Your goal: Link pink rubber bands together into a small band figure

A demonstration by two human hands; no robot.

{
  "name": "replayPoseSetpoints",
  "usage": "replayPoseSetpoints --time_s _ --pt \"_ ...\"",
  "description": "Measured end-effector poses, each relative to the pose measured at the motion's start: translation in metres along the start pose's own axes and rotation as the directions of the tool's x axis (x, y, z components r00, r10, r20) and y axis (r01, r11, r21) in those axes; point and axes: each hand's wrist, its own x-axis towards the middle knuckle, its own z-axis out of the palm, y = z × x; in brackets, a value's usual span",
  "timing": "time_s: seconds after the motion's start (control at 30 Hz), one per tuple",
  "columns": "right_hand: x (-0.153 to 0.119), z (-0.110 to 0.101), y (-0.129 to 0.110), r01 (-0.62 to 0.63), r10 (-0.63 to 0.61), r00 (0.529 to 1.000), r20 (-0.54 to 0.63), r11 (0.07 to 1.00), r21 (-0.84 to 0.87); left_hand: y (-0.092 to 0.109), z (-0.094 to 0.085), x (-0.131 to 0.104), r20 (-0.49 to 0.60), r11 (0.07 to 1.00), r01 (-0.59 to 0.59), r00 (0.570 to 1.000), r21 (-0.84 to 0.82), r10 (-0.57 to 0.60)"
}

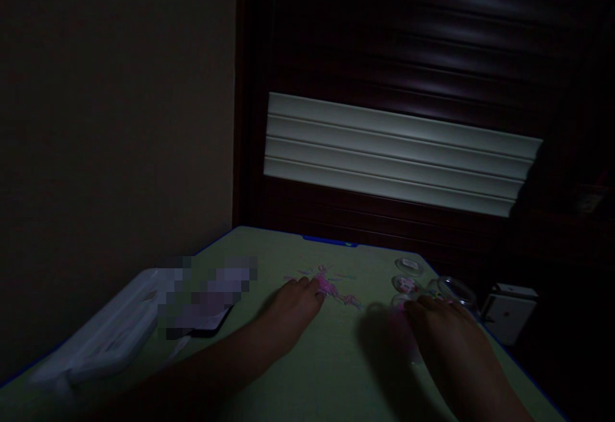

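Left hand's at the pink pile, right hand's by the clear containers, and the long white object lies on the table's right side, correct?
No: the head view shows the long white object on the table's left side; left hand and right hand are as stated.

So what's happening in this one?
A person works at a pale green table in a dim room. The left hand is at the edge of a small heap of pink pieces, with more thin bits scattered around it. The right hand is at a clear container with pink contents; the light is too poor to tell how firmly it holds it. Round lids lie beyond that, and a white plastic case sits on the left.
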Motion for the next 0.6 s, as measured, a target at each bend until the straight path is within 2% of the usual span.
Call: replayPoseSetpoints --time_s 0.17,0.3,0.6 --pt "0.002 -0.002 -0.002 -0.007 0.007 1.000 0.029 1.000 0.014 0.005 0.016 0.006 -0.040 0.980 -0.088 0.995 0.178 0.096" --pt "0.004 -0.008 -0.007 -0.057 0.057 0.994 0.088 0.998 0.001 0.009 0.027 0.010 -0.060 0.955 -0.109 0.990 0.275 0.131" --pt "0.000 -0.004 -0.002 -0.009 0.008 0.999 0.053 1.000 0.017 0.016 0.025 0.009 -0.050 0.926 -0.135 0.986 0.352 0.162"
